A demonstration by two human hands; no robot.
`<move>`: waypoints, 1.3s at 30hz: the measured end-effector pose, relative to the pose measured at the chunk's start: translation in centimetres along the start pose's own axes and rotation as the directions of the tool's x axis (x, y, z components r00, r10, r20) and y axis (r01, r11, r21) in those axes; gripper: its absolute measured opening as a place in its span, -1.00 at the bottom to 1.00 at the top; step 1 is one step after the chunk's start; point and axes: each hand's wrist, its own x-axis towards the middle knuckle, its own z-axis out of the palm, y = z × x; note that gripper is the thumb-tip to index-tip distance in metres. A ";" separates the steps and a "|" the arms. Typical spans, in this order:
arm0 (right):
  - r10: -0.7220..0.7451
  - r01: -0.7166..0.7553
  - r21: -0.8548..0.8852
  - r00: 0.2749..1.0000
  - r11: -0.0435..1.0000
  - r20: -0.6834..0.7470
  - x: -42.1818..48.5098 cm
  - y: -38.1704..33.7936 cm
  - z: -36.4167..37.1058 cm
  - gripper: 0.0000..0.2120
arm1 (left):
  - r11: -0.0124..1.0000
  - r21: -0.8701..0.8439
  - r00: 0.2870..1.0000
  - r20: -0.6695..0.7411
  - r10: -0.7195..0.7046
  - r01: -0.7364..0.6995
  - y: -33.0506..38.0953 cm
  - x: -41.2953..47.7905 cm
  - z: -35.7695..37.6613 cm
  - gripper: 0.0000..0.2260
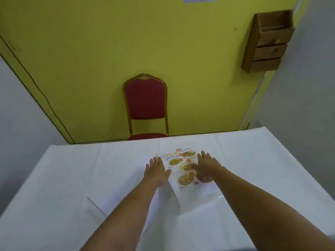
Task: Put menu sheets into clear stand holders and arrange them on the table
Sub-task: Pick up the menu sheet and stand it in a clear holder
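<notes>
A printed menu sheet (178, 163) with food pictures lies flat on the white tablecloth (63, 178), past the middle of the table. My right hand (205, 164) rests flat on its right half, fingers spread. My left hand (156, 172) lies flat at the sheet's left edge, over a white sheet (126, 187) that lies tilted beside the menu. A clear holder (97, 207) shows only as a thin grey edge and faint glare near the white sheet; its outline is hard to make out.
A red chair (146, 104) with a gold frame stands behind the table's far edge, against a yellow wall. A wooden wall box (268, 42) hangs at the upper right.
</notes>
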 end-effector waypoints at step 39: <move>0.238 0.179 0.694 0.856 0.698 -0.460 -1.9 4.8 -3.2 -0.34 | 0.478 -0.847 0.937 -0.325 -0.124 -0.231 8.2 0.6 -0.6 -0.29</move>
